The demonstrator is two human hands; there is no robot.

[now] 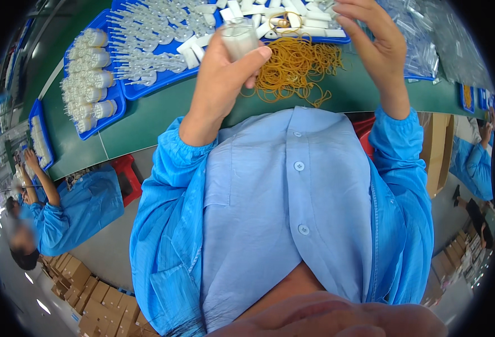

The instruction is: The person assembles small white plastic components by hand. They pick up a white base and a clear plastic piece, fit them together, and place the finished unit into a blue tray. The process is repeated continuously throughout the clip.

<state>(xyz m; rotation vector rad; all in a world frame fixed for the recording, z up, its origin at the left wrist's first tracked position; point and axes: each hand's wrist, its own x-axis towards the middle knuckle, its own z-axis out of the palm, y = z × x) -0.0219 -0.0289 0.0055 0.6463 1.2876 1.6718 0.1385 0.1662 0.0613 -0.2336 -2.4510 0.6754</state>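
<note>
My left hand [216, 78] is wrapped round a clear, cup-like plastic cylinder [239, 40] with something white inside, its round rim facing up. My right hand [374, 42] is raised at the top edge, over the right end of a blue tray of white block-shaped pieces [315, 23]. Its thumb and fingers are curved and apart, and I make out nothing held between them. A loose heap of yellow-brown rubber bands [298, 67] lies on the green table [163, 109] between my hands, and a few bands rest on the white pieces.
Left of my hands, a blue tray holds many thin white-tipped parts [146, 39]; another holds bundled white parts [93, 78]. Clear plastic sleeves [418, 42] lie at the right. Co-workers in blue sit at the left [79, 205] and right [472, 163]. Cardboard boxes [101, 297] stand on the floor.
</note>
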